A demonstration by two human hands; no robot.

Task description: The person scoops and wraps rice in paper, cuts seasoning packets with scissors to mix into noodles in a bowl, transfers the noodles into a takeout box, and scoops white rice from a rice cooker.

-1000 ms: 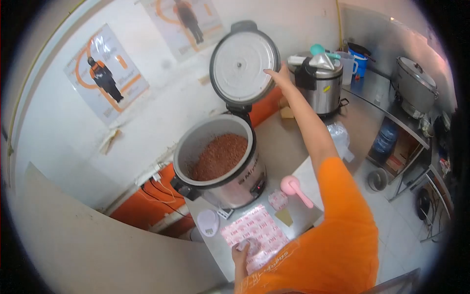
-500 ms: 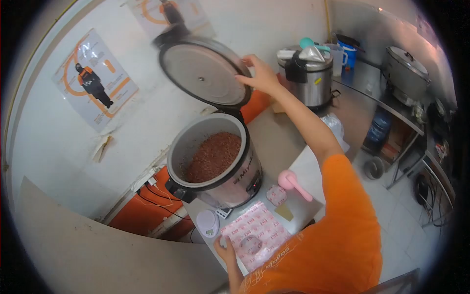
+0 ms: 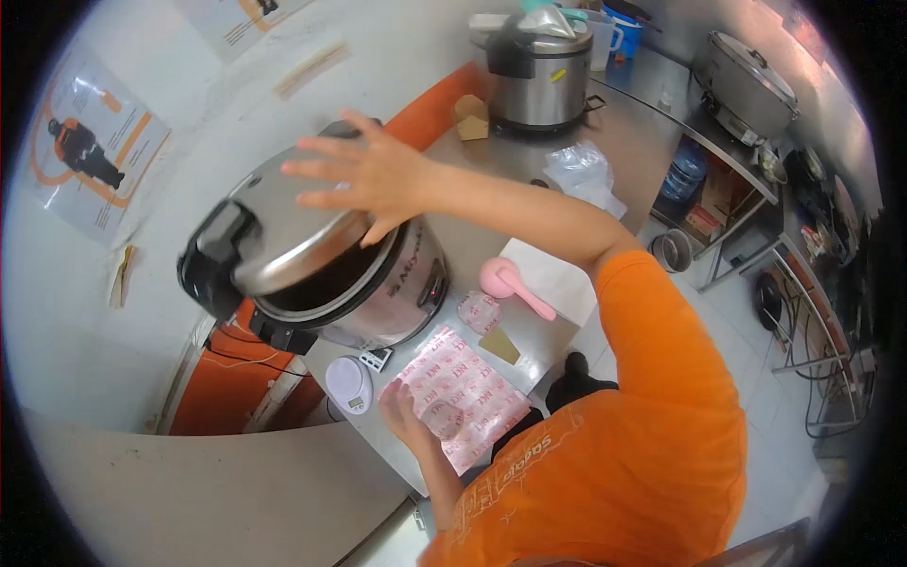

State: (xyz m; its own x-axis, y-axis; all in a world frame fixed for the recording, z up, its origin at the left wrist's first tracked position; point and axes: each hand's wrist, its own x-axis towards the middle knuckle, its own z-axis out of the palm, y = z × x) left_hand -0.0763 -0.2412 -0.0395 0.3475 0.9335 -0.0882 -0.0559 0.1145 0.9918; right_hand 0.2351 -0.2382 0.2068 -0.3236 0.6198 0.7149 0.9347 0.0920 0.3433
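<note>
My right hand (image 3: 368,180) lies with fingers spread on the metal lid (image 3: 283,213) of a rice cooker (image 3: 392,293). The lid is tilted partly down, leaving a dark gap at the front that hides most of the contents. Near the left edge of a pink-and-white printed wrapping sheet (image 3: 463,378) is my left hand (image 3: 404,416), its fingers loosely apart and slightly blurred. A round, clear-looking piece (image 3: 442,418) rests on that sheet beside the hand. I cannot tell whether the left fingers touch the sheet.
A small kitchen scale (image 3: 350,383) sits left of the sheet. Behind it are a round printed piece (image 3: 479,312), a tan card piece (image 3: 500,346) and a pink scoop (image 3: 515,286). Farther back stand a second cooker (image 3: 539,85), a plastic bag (image 3: 578,168) and a large pot (image 3: 746,80).
My right hand has swung the cooker lid from raised down to nearly closed, covering the reddish-brown grain inside. Its fingers are now spread on top. My left hand stays by the sheet.
</note>
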